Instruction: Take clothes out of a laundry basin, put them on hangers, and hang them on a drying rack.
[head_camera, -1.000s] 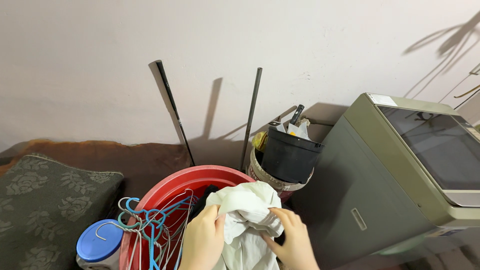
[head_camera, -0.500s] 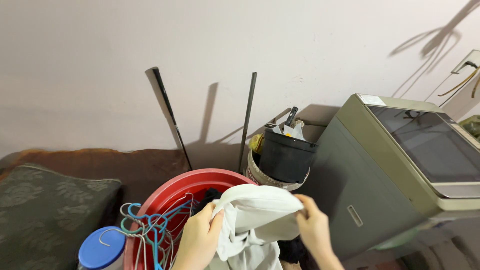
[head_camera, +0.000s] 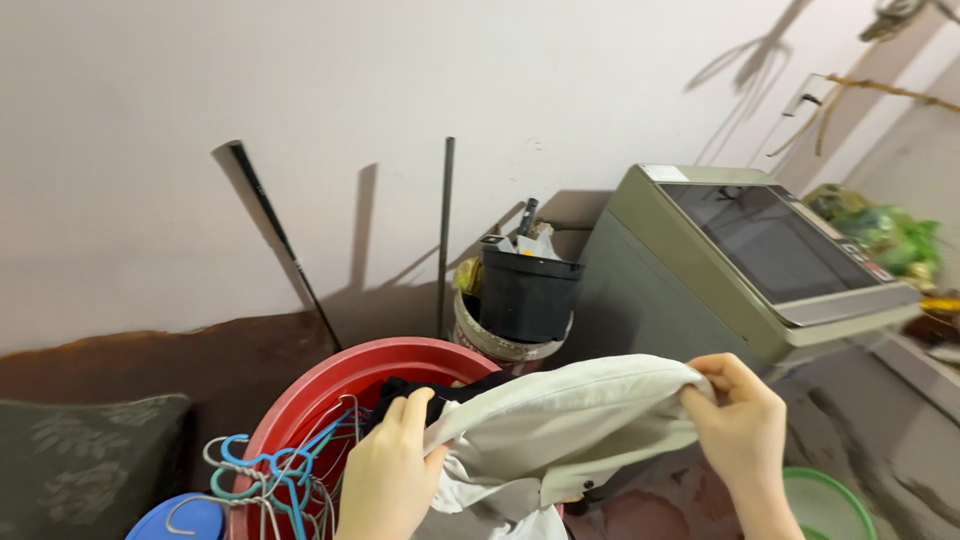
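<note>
A white garment is stretched between my two hands above a red plastic basin. My left hand grips its left end over the basin. My right hand pinches its right edge, pulled out toward the washing machine. Dark clothing lies in the basin under the garment. A tangle of blue and white hangers rests on the basin's left rim.
A grey-green top-loading washing machine stands at the right. Behind the basin sit a black bucket stacked in a pale one, and two dark rods leaning on the wall. A blue lid, a patterned cushion and a green bowl rim are nearby.
My right hand has pulled the garment's edge out to the right, spreading the cloth wide. The view has swung rightward, showing more of the washing machine.
</note>
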